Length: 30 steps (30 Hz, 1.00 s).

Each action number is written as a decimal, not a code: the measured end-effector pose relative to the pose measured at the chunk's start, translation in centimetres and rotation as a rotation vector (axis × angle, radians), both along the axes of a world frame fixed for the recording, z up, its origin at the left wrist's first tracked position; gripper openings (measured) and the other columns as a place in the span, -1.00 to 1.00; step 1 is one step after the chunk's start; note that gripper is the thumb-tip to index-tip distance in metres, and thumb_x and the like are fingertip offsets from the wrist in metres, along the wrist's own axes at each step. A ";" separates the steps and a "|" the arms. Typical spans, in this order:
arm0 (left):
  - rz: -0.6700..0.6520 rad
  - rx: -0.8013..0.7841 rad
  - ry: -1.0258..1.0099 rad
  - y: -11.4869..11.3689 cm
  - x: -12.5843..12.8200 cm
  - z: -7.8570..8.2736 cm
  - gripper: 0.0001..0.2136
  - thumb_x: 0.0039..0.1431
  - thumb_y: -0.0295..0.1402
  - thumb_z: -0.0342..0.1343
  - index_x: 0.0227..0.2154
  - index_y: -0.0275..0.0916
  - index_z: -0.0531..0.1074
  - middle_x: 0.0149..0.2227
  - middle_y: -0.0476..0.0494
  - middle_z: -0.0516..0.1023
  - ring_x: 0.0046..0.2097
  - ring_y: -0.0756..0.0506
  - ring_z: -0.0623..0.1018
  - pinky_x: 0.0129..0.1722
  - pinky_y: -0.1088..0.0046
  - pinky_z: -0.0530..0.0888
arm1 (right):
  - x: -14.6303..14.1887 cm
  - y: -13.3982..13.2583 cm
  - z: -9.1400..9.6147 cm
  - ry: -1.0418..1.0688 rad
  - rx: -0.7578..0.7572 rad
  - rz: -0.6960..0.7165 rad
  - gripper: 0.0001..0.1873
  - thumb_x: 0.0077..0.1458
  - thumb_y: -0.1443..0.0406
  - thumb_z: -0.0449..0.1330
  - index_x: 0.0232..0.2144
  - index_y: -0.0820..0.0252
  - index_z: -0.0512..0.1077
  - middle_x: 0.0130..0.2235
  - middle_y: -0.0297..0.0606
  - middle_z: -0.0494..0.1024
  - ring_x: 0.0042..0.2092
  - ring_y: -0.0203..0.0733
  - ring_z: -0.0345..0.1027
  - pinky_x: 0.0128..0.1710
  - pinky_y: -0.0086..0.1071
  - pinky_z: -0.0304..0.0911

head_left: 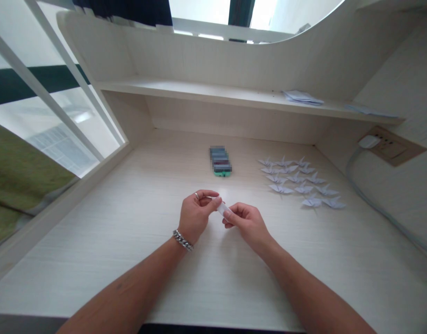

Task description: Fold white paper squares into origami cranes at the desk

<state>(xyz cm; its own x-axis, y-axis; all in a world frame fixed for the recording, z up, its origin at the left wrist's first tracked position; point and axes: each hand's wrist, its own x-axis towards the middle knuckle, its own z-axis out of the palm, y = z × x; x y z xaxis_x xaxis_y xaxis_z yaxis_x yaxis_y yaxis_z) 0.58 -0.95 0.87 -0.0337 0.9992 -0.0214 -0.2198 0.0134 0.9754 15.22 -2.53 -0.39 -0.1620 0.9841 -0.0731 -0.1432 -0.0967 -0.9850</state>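
Observation:
A small strip of folded white paper (223, 209) is pinched between my two hands above the middle of the desk. My left hand (196, 211), with a ring and a chain bracelet, grips its upper left end between thumb and fingers. At the lower right end, my right hand (246, 221) holds it with the thumb on top. The fingers cover both ends, so the full folded shape is hidden. To the right, several white paper cranes (296, 178) stand in rough rows on the desk.
A phone (220, 161) with a green edge and a blurred screen lies beyond my hands. Folded papers (302, 97) rest on the shelf (199, 93) at the back. From the wall socket (390, 146) on the right, a grey cable (369, 202) runs down along the desk's side.

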 end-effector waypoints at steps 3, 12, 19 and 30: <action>-0.006 0.009 -0.032 0.3 -0.2 0.1 -0.73 -0.04 -0.30 0.31 -0.29 -0.34 0.48 -0.50 -0.14 0.63 -0.43 -0.06 0.59 -0.33 0.42 0.50 | -0.1 -0.1 0.3 0.049 -0.057 0.009 -0.67 -0.18 0.08 0.40 -0.55 0.24 0.50 -0.55 -0.29 0.55 -0.49 -0.30 0.39 -0.42 -0.39 0.34; 0.034 0.038 -0.028 0.6 -0.3 -0.5 -0.66 -0.02 -0.22 0.30 -0.23 -0.32 0.43 -0.43 -0.11 0.61 -0.39 -0.04 0.59 -0.30 0.40 0.53 | 0.1 0.0 0.2 0.130 -0.103 -0.115 -0.68 -0.19 0.10 0.41 -0.52 0.24 0.53 -0.49 -0.26 0.57 -0.45 -0.28 0.40 -0.33 -0.36 0.33; -0.082 0.099 0.106 -0.4 0.5 -1.1 -0.79 -0.07 -0.36 0.33 -0.37 -0.30 0.48 -0.38 -0.10 0.62 -0.32 -0.07 0.62 -0.22 0.39 0.55 | 0.2 0.4 0.0 0.103 -0.060 -0.144 -0.70 -0.09 0.08 0.34 -0.44 0.21 0.60 -0.46 -0.26 0.57 -0.40 -0.26 0.38 -0.35 -0.39 0.29; -0.094 0.125 0.120 -0.3 0.2 -1.0 -0.79 -0.06 -0.39 0.32 -0.33 -0.30 0.48 -0.37 -0.11 0.62 -0.30 -0.07 0.62 -0.21 0.40 0.55 | 0.4 0.4 -0.2 0.019 0.063 -0.248 -0.70 -0.14 0.18 0.38 -0.32 0.21 0.58 -0.40 -0.25 0.60 -0.41 -0.22 0.40 -0.39 -0.34 0.33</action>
